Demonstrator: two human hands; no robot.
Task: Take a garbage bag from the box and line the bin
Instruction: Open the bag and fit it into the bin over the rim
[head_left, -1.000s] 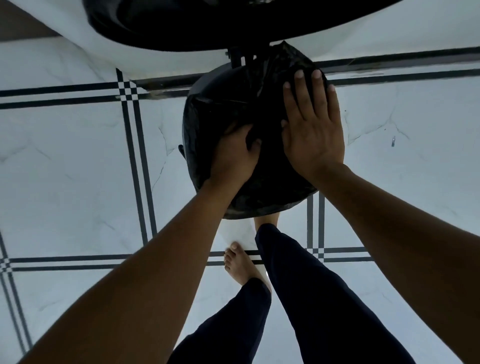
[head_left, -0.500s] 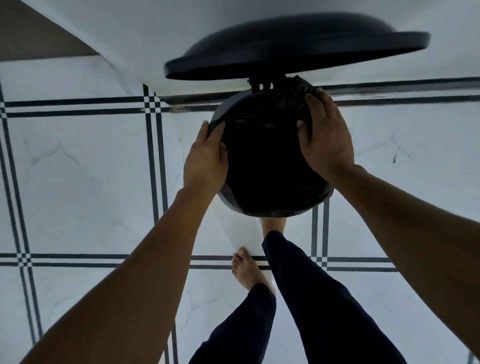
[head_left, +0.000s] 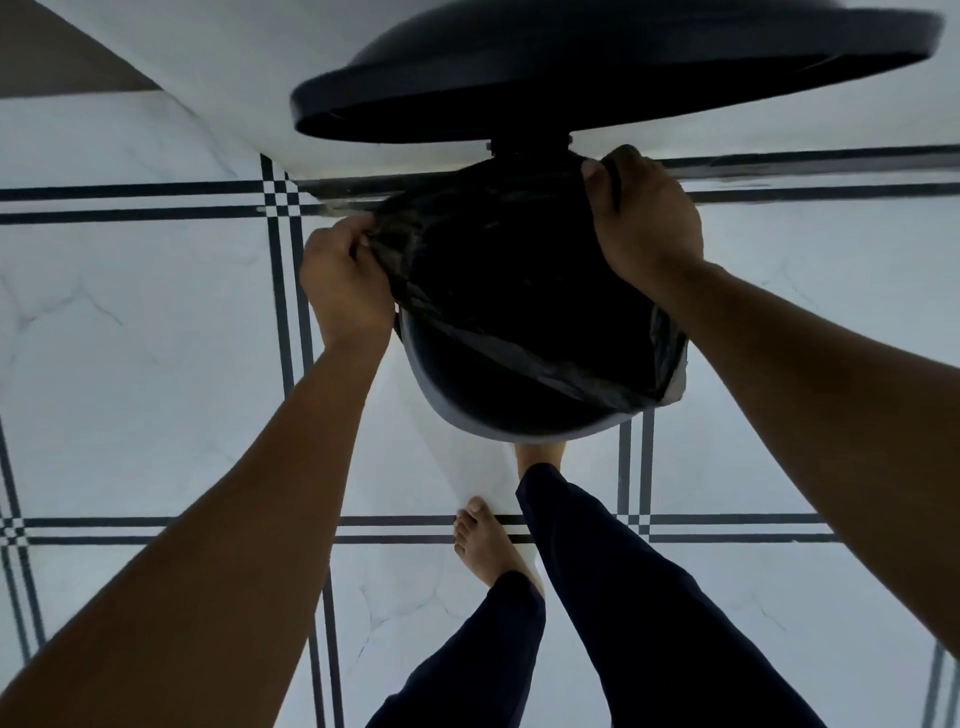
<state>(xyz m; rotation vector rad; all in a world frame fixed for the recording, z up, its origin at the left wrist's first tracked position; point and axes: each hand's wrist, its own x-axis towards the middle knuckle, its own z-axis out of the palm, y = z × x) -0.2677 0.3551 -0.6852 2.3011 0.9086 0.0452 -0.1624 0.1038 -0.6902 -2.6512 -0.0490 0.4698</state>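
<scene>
A round grey pedal bin (head_left: 467, 415) stands on the floor below me, its black lid (head_left: 597, 73) raised behind it. A black garbage bag (head_left: 509, 291) sits inside the bin, its mouth spread over the opening. My left hand (head_left: 345, 286) pinches the bag's edge at the bin's left rim. At the far right rim, my right hand (head_left: 644, 223) grips the bag's edge. On the near right side the bag hangs folded over the rim; along the near left the bare grey rim shows. The bag box is out of view.
The floor (head_left: 130, 338) is white marble tile with dark double lines. A white wall (head_left: 208, 78) rises behind the bin. My right foot (head_left: 537, 454) is at the bin's base, partly hidden, and my left foot (head_left: 488, 545) is just behind it.
My hands have moved apart from the middle of the bag to the bin's left and right rim, stretching the bag's mouth open. The view has dropped closer to the bin.
</scene>
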